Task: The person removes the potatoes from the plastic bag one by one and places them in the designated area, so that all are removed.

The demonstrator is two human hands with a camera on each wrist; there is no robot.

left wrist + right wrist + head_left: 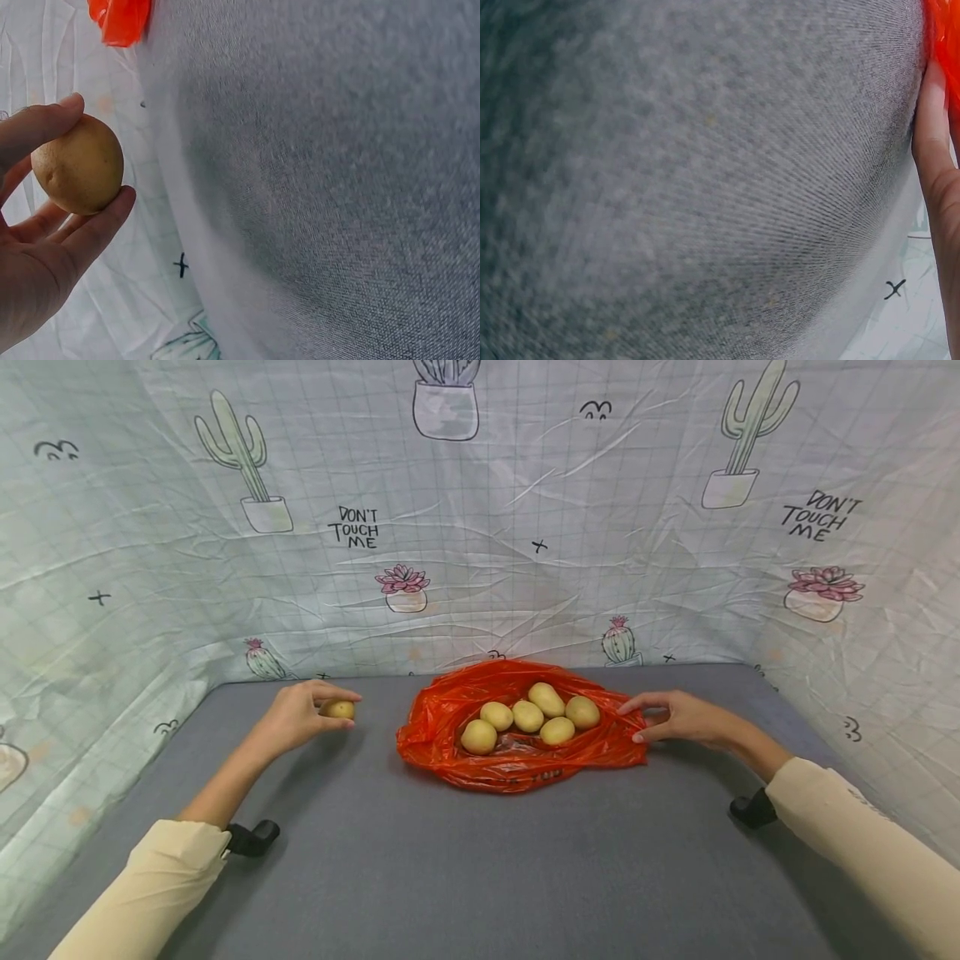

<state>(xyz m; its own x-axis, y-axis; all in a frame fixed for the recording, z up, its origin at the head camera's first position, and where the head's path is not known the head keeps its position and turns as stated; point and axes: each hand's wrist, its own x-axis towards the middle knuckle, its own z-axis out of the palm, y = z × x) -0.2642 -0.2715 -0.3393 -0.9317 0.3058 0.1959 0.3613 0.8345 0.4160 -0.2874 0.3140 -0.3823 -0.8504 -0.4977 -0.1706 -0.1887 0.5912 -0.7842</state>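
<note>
My left hand (298, 717) pinches a single potato (342, 709) between thumb and fingertips, above the left part of the table. In the left wrist view the potato (79, 163) is smooth, yellow-brown and rounded. A red plastic bag (442, 768) lies spread at the far middle, its mouth wide and facing up. Several potatoes (528, 717) rest inside it. At the bag's right end my right hand (678, 718) grips the edge with thumb and fingers. Only the thumb side of that hand (937, 165) shows in the right wrist view, against the red plastic.
Grey cloth covers the table (480, 868). A white curtain (480, 527) printed with cacti stands around the back and sides, meeting the table just behind the bag. Black straps with mounts (255, 838) sit on both wrists, by the beige sleeves.
</note>
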